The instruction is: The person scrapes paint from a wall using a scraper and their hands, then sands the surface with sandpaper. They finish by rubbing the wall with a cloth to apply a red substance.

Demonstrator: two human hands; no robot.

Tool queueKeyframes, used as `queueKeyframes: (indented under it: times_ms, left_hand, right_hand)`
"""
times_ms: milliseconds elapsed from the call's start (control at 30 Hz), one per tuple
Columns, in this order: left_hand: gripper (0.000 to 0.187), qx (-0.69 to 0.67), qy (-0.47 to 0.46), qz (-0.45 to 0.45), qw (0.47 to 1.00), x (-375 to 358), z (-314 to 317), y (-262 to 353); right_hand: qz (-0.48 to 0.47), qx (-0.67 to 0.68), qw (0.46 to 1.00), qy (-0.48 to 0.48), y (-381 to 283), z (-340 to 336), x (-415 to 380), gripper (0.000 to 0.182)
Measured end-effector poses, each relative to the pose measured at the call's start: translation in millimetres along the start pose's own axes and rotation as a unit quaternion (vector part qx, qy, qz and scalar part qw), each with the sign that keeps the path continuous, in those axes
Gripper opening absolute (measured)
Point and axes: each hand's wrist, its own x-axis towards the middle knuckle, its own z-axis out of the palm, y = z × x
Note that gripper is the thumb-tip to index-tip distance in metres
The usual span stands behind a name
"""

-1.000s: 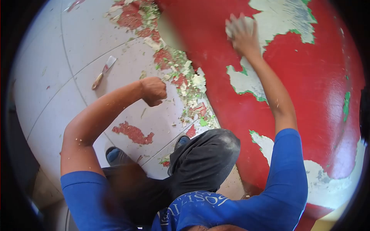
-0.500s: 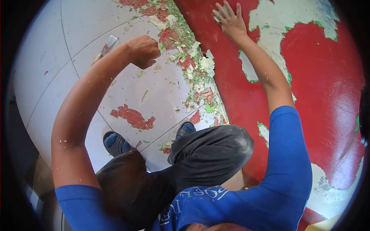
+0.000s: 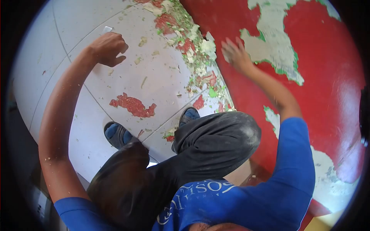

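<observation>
My left hand [image 3: 108, 49] is closed, knuckles up and thumb a little apart, above the tiled floor. The metal blade of a scraper [image 3: 107, 29] shows just past its knuckles, and the hand covers the scraper's handle. I cannot tell whether the fingers grip it. My right hand [image 3: 236, 55] has its fingers spread and holds nothing. It is over the red painted surface [image 3: 320, 65], just left of a pale patch [image 3: 256, 48] with green edges where the paint has come off.
Scraped paint flakes [image 3: 198, 50] in red, green and cream lie along the seam between floor and red surface. A large red flake [image 3: 133, 105] lies on the white tiles [image 3: 115, 82] in front of my sandalled feet [image 3: 117, 134]. Another bare patch [image 3: 273, 119] is near my right elbow.
My left hand has moved left, over the scraper that lay in view on the tiles. My right hand has come down and nearer to me along the red surface, fingers still spread.
</observation>
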Motion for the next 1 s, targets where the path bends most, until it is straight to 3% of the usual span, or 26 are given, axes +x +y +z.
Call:
queueKeyframes:
  times_ms: [33, 133, 200, 300, 400, 467, 600, 733, 833, 900, 967, 1000]
  left_hand:
    - [0.014, 0.003, -0.003, 0.008, 1.000, 6.7, -0.2, 6.1]
    - [0.016, 0.003, 0.006, 0.016, 1.000, 15.9, -3.3, 21.2]
    - [0.016, 0.001, 0.016, 0.038, 0.999, 18.7, -1.6, 32.2]
    - [0.017, -0.009, 0.023, 0.064, 0.998, 18.6, -6.5, 46.9]
    - [0.017, -0.002, 0.011, 0.074, 0.997, 11.7, 2.6, 41.5]
    - [0.017, 0.009, -0.019, 0.080, 0.997, 13.0, 8.8, 33.1]
    - [0.016, 0.016, -0.066, 0.103, 0.992, 34.3, 20.2, 23.4]
    - [0.018, 0.012, -0.038, 0.151, 0.988, 67.7, 22.3, 41.2]
    - [0.017, -0.031, -0.007, 0.184, 0.982, 81.0, 20.3, 54.9]
    - [0.018, -0.073, 0.020, 0.199, 0.977, 83.5, 24.6, 65.0]
    - [0.017, -0.087, 0.004, 0.197, 0.976, 74.8, 28.3, 64.8]
    - [0.017, -0.086, -0.002, 0.210, 0.974, 71.4, 34.6, 58.0]
  right_hand:
    - [0.030, -0.054, 0.998, 0.030, 18.2, -8.0, 27.7, 0.062]
    - [0.070, -0.010, 0.992, 0.107, 27.0, -2.2, 53.1, 0.057]
    - [0.041, -0.086, 0.995, 0.013, -5.1, -7.5, 15.5, 0.055]
    - [-0.072, -0.027, 0.995, -0.071, -70.8, 44.1, -87.6, 0.053]
    - [-0.111, 0.002, 0.985, -0.129, -93.3, 68.9, -157.1, 0.055]
    - [-0.051, 0.029, 0.996, -0.073, -96.4, 83.8, -172.5, 0.057]
    - [0.146, 0.048, 0.988, 0.022, -33.3, 10.8, -108.9, 0.065]
    - [0.201, 0.009, 0.979, 0.022, -32.9, 14.0, -98.4, 0.067]
    - [0.174, 0.025, 0.982, 0.066, -44.8, 34.6, -131.1, 0.069]
    - [0.330, 0.086, 0.934, 0.106, -27.7, -6.5, -154.6, 0.064]
    - [0.452, 0.050, 0.886, 0.092, 10.5, -71.6, -190.8, 0.044]
    - [0.512, -0.010, 0.849, 0.131, 19.5, -82.9, -217.0, 0.039]
